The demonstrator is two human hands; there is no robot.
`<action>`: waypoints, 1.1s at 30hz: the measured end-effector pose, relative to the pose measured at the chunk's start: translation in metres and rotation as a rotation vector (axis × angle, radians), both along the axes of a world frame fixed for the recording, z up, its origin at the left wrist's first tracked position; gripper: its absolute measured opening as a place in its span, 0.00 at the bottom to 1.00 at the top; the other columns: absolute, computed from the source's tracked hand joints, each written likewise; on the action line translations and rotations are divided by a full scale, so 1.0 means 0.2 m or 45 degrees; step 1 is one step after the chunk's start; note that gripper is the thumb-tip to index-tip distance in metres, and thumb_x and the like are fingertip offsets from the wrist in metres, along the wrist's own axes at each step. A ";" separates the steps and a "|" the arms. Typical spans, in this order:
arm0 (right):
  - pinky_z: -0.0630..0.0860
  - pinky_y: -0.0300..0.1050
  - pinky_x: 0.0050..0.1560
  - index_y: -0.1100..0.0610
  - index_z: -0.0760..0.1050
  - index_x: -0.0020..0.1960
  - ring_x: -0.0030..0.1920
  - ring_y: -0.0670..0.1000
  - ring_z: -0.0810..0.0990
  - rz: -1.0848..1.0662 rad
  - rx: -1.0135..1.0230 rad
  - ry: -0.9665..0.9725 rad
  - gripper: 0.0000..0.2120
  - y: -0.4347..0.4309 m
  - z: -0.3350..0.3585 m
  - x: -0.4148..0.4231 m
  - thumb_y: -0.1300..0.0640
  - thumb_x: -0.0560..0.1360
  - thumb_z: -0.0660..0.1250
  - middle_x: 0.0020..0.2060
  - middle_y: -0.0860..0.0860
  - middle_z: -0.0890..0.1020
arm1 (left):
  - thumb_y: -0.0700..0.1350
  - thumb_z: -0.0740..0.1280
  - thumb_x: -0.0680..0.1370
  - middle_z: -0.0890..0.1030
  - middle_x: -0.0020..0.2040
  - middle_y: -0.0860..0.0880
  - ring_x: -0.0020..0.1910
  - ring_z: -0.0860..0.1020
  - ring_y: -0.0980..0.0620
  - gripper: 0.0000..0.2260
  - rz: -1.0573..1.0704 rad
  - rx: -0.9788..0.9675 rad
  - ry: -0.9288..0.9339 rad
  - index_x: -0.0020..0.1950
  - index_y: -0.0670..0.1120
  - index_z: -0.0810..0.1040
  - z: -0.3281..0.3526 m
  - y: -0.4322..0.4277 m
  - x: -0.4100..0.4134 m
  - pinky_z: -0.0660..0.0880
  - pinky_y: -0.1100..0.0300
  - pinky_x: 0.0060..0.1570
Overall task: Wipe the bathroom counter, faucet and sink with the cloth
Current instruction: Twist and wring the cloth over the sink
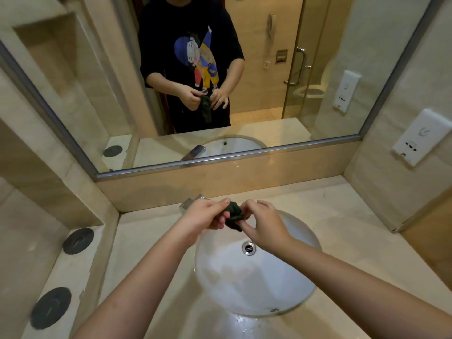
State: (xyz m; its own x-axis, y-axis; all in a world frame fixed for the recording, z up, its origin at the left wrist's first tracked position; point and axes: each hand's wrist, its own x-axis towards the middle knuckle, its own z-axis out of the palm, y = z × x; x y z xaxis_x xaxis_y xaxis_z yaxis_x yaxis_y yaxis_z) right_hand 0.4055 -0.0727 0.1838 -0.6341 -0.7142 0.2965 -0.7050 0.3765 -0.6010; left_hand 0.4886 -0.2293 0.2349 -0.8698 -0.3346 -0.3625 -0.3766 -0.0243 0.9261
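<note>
Fingers of the left hand (205,214) and the right hand (263,225) pinch a bunched dark green cloth (233,215) between them, held in the air above the back rim of the white sink (256,285), just right of the chrome faucet (188,204). Around lies a beige stone bench (151,241); a mirror (73,94) rises behind. No legible writing shows.

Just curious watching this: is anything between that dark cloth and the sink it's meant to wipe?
Nothing visible. Both hands, left hand and right hand, hold the cloth bunched above the sink.
</note>
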 end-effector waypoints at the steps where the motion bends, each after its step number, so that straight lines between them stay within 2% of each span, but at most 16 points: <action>1: 0.64 0.44 0.58 0.54 0.74 0.50 0.42 0.43 0.75 -0.008 0.000 0.012 0.08 -0.01 0.02 0.00 0.57 0.72 0.70 0.38 0.41 0.78 | 0.48 0.65 0.80 0.74 0.26 0.48 0.24 0.71 0.54 0.17 -0.008 -0.130 0.007 0.32 0.43 0.77 0.02 -0.02 0.01 0.70 0.61 0.32; 4: 0.66 0.45 0.56 0.52 0.77 0.53 0.43 0.46 0.78 -0.017 0.057 0.128 0.08 -0.01 0.08 -0.03 0.57 0.74 0.68 0.39 0.43 0.81 | 0.50 0.65 0.79 0.75 0.24 0.48 0.27 0.71 0.49 0.19 -0.037 -0.553 -0.023 0.29 0.45 0.78 0.07 -0.11 0.06 0.68 0.59 0.34; 7: 0.70 0.48 0.51 0.52 0.80 0.48 0.41 0.48 0.78 -0.035 0.072 0.209 0.04 0.01 0.16 -0.05 0.58 0.74 0.68 0.38 0.45 0.81 | 0.47 0.63 0.78 0.75 0.24 0.46 0.25 0.70 0.51 0.19 -0.082 -0.848 -0.077 0.28 0.45 0.78 0.12 -0.18 0.10 0.66 0.63 0.27; 11: 0.70 0.42 0.42 0.56 0.81 0.46 0.39 0.49 0.78 -0.115 -0.060 0.188 0.03 0.01 0.27 -0.08 0.60 0.74 0.69 0.37 0.47 0.81 | 0.45 0.62 0.76 0.75 0.23 0.47 0.22 0.70 0.54 0.18 -0.028 -0.948 -0.088 0.26 0.45 0.76 0.16 -0.26 0.13 0.63 0.64 0.23; 14: 0.75 0.46 0.43 0.56 0.81 0.48 0.40 0.50 0.78 -0.181 -0.113 0.148 0.04 0.02 0.32 -0.10 0.60 0.75 0.69 0.38 0.50 0.82 | 0.45 0.62 0.76 0.75 0.23 0.48 0.18 0.69 0.58 0.18 -0.014 -1.013 -0.089 0.26 0.43 0.76 0.16 -0.29 0.14 0.63 0.66 0.23; 17: 0.76 0.48 0.44 0.56 0.81 0.50 0.40 0.50 0.78 -0.210 -0.155 0.151 0.05 0.04 0.35 -0.11 0.59 0.76 0.68 0.40 0.50 0.82 | 0.45 0.61 0.77 0.75 0.23 0.49 0.22 0.72 0.54 0.20 -0.036 -1.120 -0.159 0.25 0.44 0.76 0.14 -0.33 0.14 0.67 0.63 0.27; 19: 0.76 0.49 0.44 0.56 0.82 0.51 0.40 0.51 0.78 -0.212 -0.184 0.171 0.06 0.04 0.37 -0.10 0.60 0.76 0.68 0.40 0.50 0.82 | 0.48 0.61 0.78 0.77 0.24 0.50 0.26 0.75 0.51 0.21 -0.103 -1.258 -0.266 0.25 0.46 0.77 0.12 -0.35 0.14 0.73 0.60 0.33; 21: 0.76 0.49 0.43 0.56 0.82 0.52 0.39 0.51 0.77 -0.179 -0.183 0.193 0.07 0.04 0.39 -0.10 0.59 0.76 0.69 0.38 0.50 0.81 | 0.56 0.60 0.79 0.81 0.28 0.49 0.31 0.78 0.49 0.22 -0.158 -1.425 -0.360 0.30 0.47 0.81 0.11 -0.34 0.13 0.74 0.58 0.35; 23: 0.76 0.47 0.43 0.55 0.82 0.53 0.39 0.50 0.77 -0.126 -0.159 0.223 0.08 0.03 0.41 -0.09 0.60 0.75 0.69 0.37 0.48 0.79 | 0.61 0.59 0.78 0.82 0.34 0.49 0.35 0.79 0.50 0.22 -0.155 -1.514 -0.357 0.40 0.46 0.83 0.10 -0.29 0.11 0.72 0.58 0.34; 24: 0.76 0.46 0.43 0.55 0.82 0.54 0.39 0.49 0.76 -0.095 -0.142 0.243 0.09 0.03 0.42 -0.08 0.60 0.75 0.69 0.38 0.45 0.78 | 0.62 0.60 0.78 0.82 0.39 0.49 0.39 0.79 0.51 0.21 -0.140 -1.491 -0.290 0.47 0.46 0.83 0.09 -0.26 0.09 0.74 0.58 0.38; 26: 0.75 0.43 0.42 0.53 0.82 0.56 0.39 0.47 0.76 -0.032 -0.106 0.290 0.10 0.01 0.44 -0.07 0.60 0.75 0.69 0.39 0.42 0.76 | 0.58 0.66 0.76 0.80 0.55 0.51 0.52 0.78 0.53 0.19 -0.152 -1.252 -0.039 0.63 0.49 0.77 0.10 -0.20 0.07 0.76 0.56 0.52; 28: 0.74 0.43 0.40 0.51 0.81 0.57 0.39 0.45 0.74 0.020 -0.051 0.332 0.11 0.01 0.46 -0.06 0.59 0.75 0.69 0.40 0.41 0.75 | 0.51 0.69 0.76 0.74 0.65 0.56 0.61 0.74 0.57 0.23 -0.264 -0.943 0.257 0.70 0.53 0.70 0.15 -0.12 0.05 0.72 0.57 0.60; 30: 0.70 0.41 0.37 0.51 0.82 0.56 0.40 0.43 0.71 0.079 0.001 0.379 0.11 0.03 0.47 -0.06 0.58 0.75 0.69 0.40 0.45 0.79 | 0.47 0.70 0.76 0.75 0.64 0.59 0.61 0.72 0.64 0.21 -0.350 -0.799 0.442 0.68 0.55 0.72 0.21 -0.05 0.03 0.69 0.65 0.60; 32: 0.67 0.40 0.36 0.51 0.82 0.55 0.38 0.43 0.71 0.130 0.033 0.417 0.10 0.07 0.49 -0.07 0.57 0.74 0.70 0.40 0.48 0.81 | 0.43 0.70 0.76 0.79 0.56 0.58 0.55 0.74 0.67 0.14 -0.377 -0.902 0.531 0.61 0.52 0.77 0.24 0.02 0.00 0.68 0.74 0.53; 33: 0.68 0.41 0.35 0.50 0.83 0.54 0.36 0.44 0.71 0.151 0.046 0.435 0.09 0.10 0.50 -0.08 0.56 0.74 0.70 0.38 0.48 0.81 | 0.43 0.70 0.76 0.80 0.52 0.57 0.52 0.75 0.66 0.11 -0.377 -0.986 0.537 0.58 0.52 0.78 0.26 0.05 -0.02 0.68 0.74 0.51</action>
